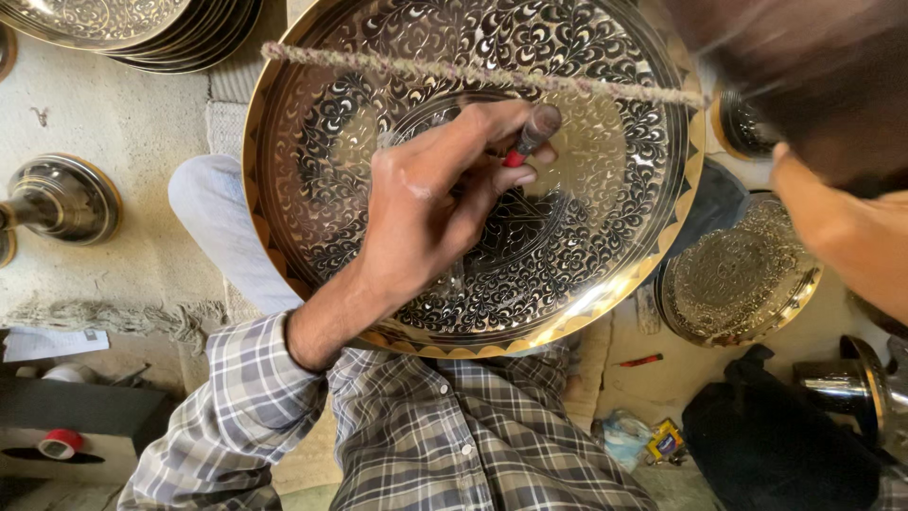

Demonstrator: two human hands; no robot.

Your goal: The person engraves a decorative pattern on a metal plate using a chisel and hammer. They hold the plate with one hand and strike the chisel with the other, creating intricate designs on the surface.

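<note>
A large round engraved metal tray (586, 246) rests tilted on the person's lap. The left hand (430, 203) lies over its middle, fingers (492, 180) pinched narrow around a small engraving tool (532, 132) with a red part, its tip touching the tray. The right hand is out of view; only a blurred forearm (842, 227) shows. A frayed cord (473, 74) crosses the tray's upper part. A smaller tray (738, 279) lies to the right.
</note>
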